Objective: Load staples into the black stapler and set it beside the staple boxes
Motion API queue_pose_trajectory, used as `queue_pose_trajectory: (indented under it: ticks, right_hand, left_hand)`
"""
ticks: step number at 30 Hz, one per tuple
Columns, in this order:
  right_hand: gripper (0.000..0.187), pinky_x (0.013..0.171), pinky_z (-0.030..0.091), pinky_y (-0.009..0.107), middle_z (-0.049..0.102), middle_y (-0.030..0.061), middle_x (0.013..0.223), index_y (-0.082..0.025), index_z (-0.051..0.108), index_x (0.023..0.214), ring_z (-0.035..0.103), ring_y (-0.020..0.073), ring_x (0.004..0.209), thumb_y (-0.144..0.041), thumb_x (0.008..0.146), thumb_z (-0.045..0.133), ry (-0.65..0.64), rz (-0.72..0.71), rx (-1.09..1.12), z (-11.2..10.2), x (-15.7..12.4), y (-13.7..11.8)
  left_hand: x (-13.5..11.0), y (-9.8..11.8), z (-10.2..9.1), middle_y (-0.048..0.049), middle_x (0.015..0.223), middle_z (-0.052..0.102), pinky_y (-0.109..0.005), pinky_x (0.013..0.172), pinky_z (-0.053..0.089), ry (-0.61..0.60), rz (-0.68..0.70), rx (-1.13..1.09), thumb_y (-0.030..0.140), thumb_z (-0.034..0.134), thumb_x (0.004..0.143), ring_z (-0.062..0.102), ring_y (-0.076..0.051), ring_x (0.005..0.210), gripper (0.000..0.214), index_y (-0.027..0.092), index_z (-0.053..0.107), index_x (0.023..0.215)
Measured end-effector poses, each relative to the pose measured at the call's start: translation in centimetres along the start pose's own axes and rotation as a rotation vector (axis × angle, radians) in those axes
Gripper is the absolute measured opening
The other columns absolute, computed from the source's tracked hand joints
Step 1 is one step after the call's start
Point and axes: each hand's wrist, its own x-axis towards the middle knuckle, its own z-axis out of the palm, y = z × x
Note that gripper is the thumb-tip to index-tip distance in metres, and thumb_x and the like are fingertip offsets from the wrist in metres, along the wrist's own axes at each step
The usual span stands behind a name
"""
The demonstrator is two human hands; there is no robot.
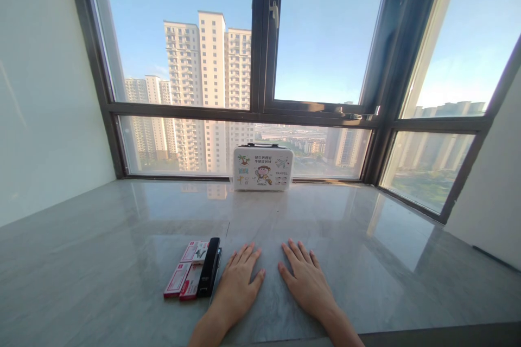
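My left hand lies palm down on the grey marble-look sill, fingers stretched out and slightly apart. Just to its left is a black stapler, lying lengthwise beside several small red-and-white boxes that look like staple packs. A thin dark strip shows along the stapler's right side, partly hidden by the hand. My right hand also rests flat on the sill, with spread fingers and nothing in it. Between the two hands is a strip of bare stone.
A white carry case with cartoon travel prints and a dark handle stands upright against the window at the back. Dark window frames rise behind it. White walls bound the sill left and right, and its front edge runs near my wrists.
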Motion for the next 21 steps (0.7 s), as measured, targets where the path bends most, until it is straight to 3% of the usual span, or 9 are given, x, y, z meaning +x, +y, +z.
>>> queue_pose_trajectory:
  ticks: [11,17,21]
  right_hand:
    - [0.061,0.123,0.012,0.049,0.026,-0.0011,0.164,-0.032,0.035,0.155,0.015,0.027,0.153,-0.054,0.099,0.035,0.007,0.005,-0.001,0.4,0.2,0.2]
    - [0.061,0.123,0.012,0.05,0.026,-0.0014,0.164,-0.033,0.035,0.155,0.016,0.027,0.153,-0.055,0.098,0.034,0.01,-0.003,-0.007,0.4,0.2,0.2]
    - [0.061,0.123,0.012,0.05,0.026,-0.0012,0.164,-0.032,0.035,0.155,0.016,0.0271,0.153,-0.054,0.098,0.033,0.011,-0.004,-0.014,0.4,0.2,0.2]
  left_hand:
    - [-0.4,-1.4,-0.4,-0.0011,0.156,0.044,-0.042,0.125,0.025,0.008,0.041,-0.111,0.037,0.044,0.097,0.037,-0.018,0.146,0.047,0.029,0.053,0.143]
    - [-0.6,-0.8,-0.4,-0.0006,0.157,0.043,-0.042,0.125,0.025,0.006,0.02,-0.044,0.04,0.039,0.098,0.034,-0.018,0.148,0.05,0.028,0.049,0.146]
    - [-0.1,-0.4,0.0,-0.0068,0.16,0.036,-0.047,0.125,0.02,0.014,-0.07,0.07,0.048,0.034,0.098,0.027,-0.023,0.151,0.061,0.02,0.041,0.152]
